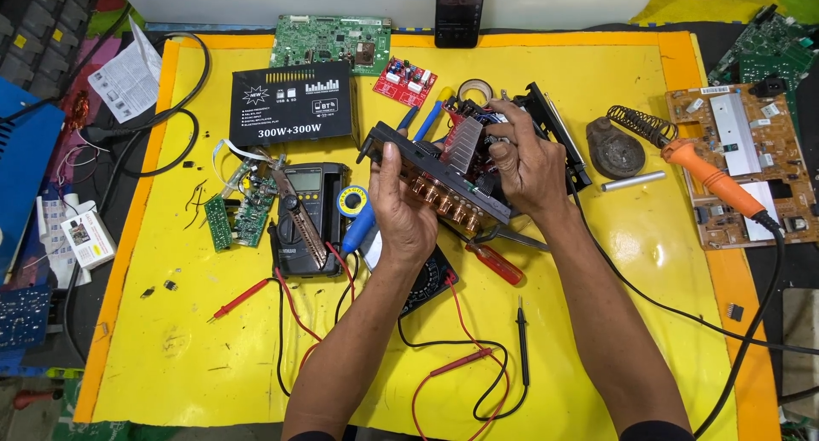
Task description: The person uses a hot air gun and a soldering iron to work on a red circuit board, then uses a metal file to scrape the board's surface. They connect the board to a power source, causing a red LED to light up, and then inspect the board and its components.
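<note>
Your left hand (401,204) and right hand (522,164) both have fingers clamped on the amplifier board (448,172), lifted above the yellow mat (597,322) and tilted so its row of copper knobs (444,202) faces you. Nearby, 1 soldering iron (712,181) rests in its coiled stand (636,125), tip kept off the mat; no container shows contents.
</note>
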